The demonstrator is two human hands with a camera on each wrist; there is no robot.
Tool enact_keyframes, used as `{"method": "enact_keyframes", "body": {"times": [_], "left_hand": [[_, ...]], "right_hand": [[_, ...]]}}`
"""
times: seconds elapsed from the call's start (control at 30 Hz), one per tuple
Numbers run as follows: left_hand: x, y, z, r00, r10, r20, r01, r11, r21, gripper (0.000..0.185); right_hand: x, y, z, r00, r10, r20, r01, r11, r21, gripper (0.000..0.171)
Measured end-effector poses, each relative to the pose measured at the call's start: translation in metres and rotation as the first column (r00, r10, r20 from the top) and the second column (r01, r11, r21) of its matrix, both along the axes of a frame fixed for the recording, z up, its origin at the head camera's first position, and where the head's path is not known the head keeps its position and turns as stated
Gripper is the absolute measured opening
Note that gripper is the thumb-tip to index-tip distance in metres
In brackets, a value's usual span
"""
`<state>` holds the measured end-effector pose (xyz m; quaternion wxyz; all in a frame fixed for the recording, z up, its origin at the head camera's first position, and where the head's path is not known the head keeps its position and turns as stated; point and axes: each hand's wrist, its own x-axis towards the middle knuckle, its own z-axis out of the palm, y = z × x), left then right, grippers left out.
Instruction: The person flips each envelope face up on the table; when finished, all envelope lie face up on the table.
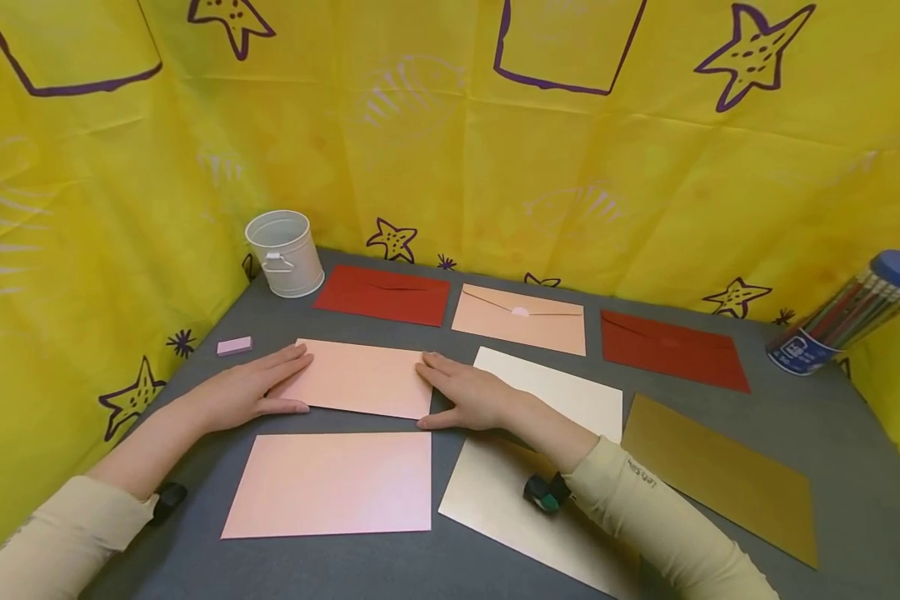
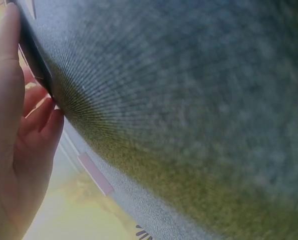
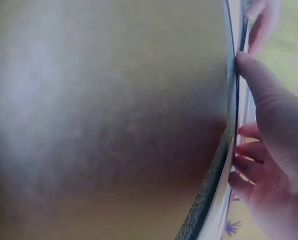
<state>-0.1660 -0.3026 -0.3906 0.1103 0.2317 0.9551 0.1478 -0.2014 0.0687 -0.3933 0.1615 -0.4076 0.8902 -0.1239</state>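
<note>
A pale pink envelope lies flap side hidden in the middle left, between my two hands. My left hand touches its left end, fingers along the edge and thumb by the lower corner. At the opposite end my right hand rests its fingertips on the right edge, its thumb near the lower right corner. Both wrist views show the fingers fairly straight along the thin edge. Nearer to me is another pink envelope. A cream envelope and a pale gold one lie partly under my right forearm.
Along the back lie a red envelope, a peach envelope with a round seal and another red envelope. A darker gold envelope is at right. Around them stand a white bucket, an eraser and a pencil tub.
</note>
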Motion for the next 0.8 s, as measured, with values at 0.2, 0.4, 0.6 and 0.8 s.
{"method": "enact_keyframes", "body": {"times": [0.2, 0.4, 0.6, 0.8], "left_hand": [[0.001, -0.001, 0.002, 0.997, -0.028, -0.077, 0.027, 1.000, -0.012, 0.079], [0.000, -0.001, 0.005, 0.987, -0.031, -0.156, 0.039, 0.998, 0.050, 0.060], [-0.006, -0.002, 0.010, 0.973, 0.006, -0.231, 0.036, 0.984, 0.176, 0.040], [-0.011, -0.003, 0.013, 0.954, 0.070, -0.292, 0.018, 0.957, 0.288, 0.021]], "right_hand": [[0.001, 0.000, 0.000, 0.999, 0.014, -0.050, -0.014, 1.000, 0.007, 0.095], [0.000, -0.001, 0.000, 0.995, -0.005, -0.101, 0.001, 0.999, -0.037, 0.085], [-0.003, -0.002, 0.001, 0.984, -0.046, -0.172, 0.013, 0.982, -0.190, 0.051], [-0.006, -0.003, 0.003, 0.985, -0.081, -0.153, 0.033, 0.955, -0.296, 0.031]]}}
